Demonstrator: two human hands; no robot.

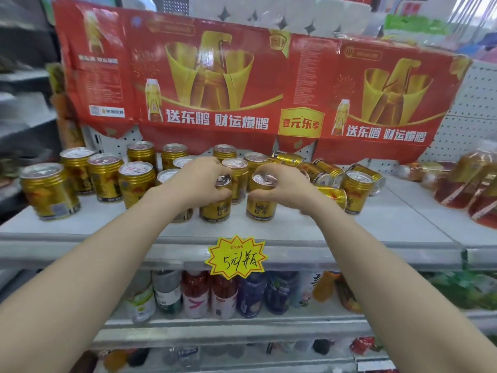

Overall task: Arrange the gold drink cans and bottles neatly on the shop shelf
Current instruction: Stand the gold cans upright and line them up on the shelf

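Centrally, L hand (200, 181) and R hand (285, 184) each grip one upright gold can near the front of the shop shelf (376, 227); L fingers (212, 166) curl round the top and side of the left can (215, 210); R fingers (269, 170) wrap the rim and side of the right can (261, 205); both cans have their bases on the shelf, near each other but apart. Left: upright cans (48, 191) stand in loose rows. Behind and right of R hand: toppled cans (322, 168) lie on their sides, w/ one standing can (357, 193) beside them. Far right: amber bottles (468, 181) lie tilted on the shelf. Background: red promo banner (242, 90) against pegboard (473, 103); yellow starburst price tag (236, 257) on the shelf edge; mixed drink bottles (223, 294) on the shelf below.
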